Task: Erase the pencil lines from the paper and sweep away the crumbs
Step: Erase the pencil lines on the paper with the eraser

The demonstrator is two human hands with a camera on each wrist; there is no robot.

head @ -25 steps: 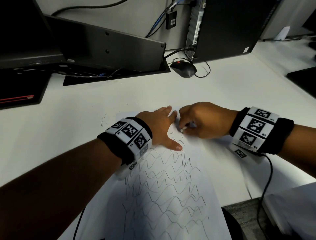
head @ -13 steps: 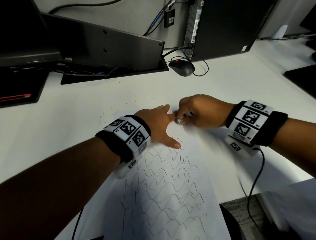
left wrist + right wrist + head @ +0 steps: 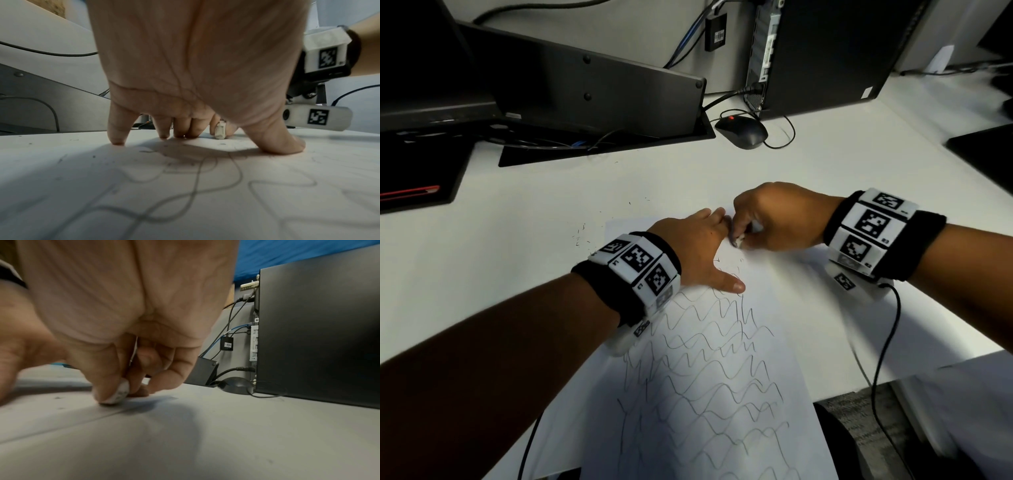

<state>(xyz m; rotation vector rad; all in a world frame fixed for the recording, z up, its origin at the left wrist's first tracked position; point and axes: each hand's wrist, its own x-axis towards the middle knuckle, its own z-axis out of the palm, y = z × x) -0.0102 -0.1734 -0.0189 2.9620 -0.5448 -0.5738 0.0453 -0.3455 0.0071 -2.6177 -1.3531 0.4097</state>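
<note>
white paper (image 3: 774,308), wavy grey pencil lines (image 3: 709,394), blk mouse (image 3: 743,132)

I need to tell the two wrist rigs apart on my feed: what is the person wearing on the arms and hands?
Both forearms are bare, without sleeves or gloves. Each wrist carries a black band ringed with white blocks printed with black square codes. A white camera pod, also coded, hangs beneath the right wrist. A thin black cable trails from the right rig, another from the left. The left hand and right hand wear no rings.

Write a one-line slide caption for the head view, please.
Left hand presses the paper flat while right hand rubs a white eraser on it.
</note>
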